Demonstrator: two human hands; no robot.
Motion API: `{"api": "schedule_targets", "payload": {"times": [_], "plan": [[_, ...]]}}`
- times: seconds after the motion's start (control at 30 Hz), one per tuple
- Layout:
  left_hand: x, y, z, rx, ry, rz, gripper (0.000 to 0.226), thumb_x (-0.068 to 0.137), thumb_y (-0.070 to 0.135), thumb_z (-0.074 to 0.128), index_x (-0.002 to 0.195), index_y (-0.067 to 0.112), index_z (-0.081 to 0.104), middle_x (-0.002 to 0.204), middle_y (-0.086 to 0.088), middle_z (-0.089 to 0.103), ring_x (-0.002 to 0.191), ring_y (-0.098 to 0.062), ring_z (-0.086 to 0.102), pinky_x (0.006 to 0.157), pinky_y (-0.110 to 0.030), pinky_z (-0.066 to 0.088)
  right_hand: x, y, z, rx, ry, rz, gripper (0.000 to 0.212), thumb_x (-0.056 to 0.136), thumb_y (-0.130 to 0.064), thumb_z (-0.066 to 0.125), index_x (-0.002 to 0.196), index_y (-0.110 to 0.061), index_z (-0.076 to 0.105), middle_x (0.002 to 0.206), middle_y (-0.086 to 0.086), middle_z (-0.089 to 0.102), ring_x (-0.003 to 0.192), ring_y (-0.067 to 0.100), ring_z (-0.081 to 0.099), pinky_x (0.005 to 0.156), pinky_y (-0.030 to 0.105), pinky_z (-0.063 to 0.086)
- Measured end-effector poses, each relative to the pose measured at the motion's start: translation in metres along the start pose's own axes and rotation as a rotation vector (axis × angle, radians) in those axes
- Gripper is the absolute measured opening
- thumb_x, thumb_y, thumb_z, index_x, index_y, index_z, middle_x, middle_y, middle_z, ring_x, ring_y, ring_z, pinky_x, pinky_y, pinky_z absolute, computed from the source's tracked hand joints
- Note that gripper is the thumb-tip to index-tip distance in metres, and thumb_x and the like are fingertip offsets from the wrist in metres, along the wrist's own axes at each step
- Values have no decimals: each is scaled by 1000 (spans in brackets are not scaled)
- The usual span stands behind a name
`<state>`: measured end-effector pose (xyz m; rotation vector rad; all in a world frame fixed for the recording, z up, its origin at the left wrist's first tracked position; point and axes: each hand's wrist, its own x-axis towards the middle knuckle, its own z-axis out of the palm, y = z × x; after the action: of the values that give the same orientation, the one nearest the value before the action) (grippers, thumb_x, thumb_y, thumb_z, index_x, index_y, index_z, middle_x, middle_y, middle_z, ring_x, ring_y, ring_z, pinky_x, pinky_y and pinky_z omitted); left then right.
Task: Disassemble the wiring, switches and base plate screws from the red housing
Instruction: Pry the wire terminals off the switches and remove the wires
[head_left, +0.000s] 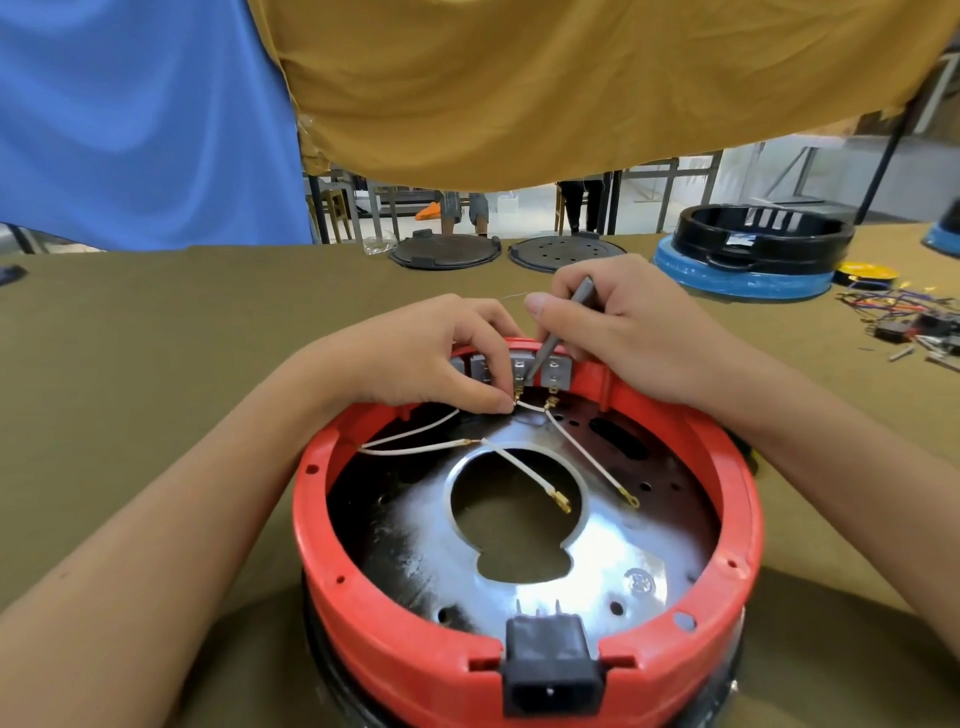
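Left hand: your left hand (436, 358) reaches over the far rim, palm down, thumb and forefinger pinching a wire (524, 406) right at its brass terminal below the switches.
Right hand: your right hand (618, 332) grips a grey tool (561, 332) pen-style, fingers curled round the shaft, tip angled down to the switch terminals.
Forearms: both come in from the near corners and meet at the far wall of the housing.
Housing: the red housing (405, 660) sits on the olive table (156, 332) just in front of you, open side up.
Switches: grey switches (556, 370) sit in a row along the far inner wall, partly hidden by your fingers.
Wires: other white leads lie loose across the plate (597, 566), brass ends free.
Socket: a black socket (550, 670) sits in the near wall.
Writing: a round stamp on the plate is too blurred to read; no other lettering is legible.
Far table: two dark lids (447, 252), a black and blue housing (753, 249), a heap of wires (904, 312).
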<state>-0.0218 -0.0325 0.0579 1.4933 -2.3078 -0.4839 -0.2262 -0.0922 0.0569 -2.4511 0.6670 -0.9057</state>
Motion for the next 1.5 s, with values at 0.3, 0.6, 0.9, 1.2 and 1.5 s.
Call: {"api": "schedule_targets", "payload": {"times": [0.3,0.6,0.9,1.2,1.5], "plan": [[0,1,-1,-10,-6,5,6,83,26,80,80,31,77,118,19,56,114,3,52,109,-37,37,4,7,2,138,53,86,37,101,-26,57,73,-3,67,49,-5,53,41,3,40,44,12,31],[0,1,0,-6,-10,3,8,83,26,79,79,32,77,120,19,56,118,2,52,109,-34,36,2,8,2,175,67,157,36,101,-27,57,75,-5,69,49,-6,55,40,1,40,45,11,33],[-1,1,0,8,22,2,6,82,28,79,80,33,78,122,22,58,116,4,53,109,-34,37,-3,7,2,165,102,87,35,99,-30,58,71,-11,66,51,-7,56,48,5,46,53,22,38],[-9,6,-14,114,77,-70,42,70,38,86,88,42,48,111,23,57,107,10,55,84,-21,50,-7,3,0,234,79,-3,31,99,-26,60,78,-5,69,56,-2,62,52,5,53,55,17,39],[-10,7,-14,-44,50,-121,38,73,29,87,90,39,56,103,19,64,95,-8,68,84,-39,58,-8,-2,-8,219,-20,-41,27,97,-28,62,82,-8,71,71,-4,73,69,7,71,64,16,50]]}}
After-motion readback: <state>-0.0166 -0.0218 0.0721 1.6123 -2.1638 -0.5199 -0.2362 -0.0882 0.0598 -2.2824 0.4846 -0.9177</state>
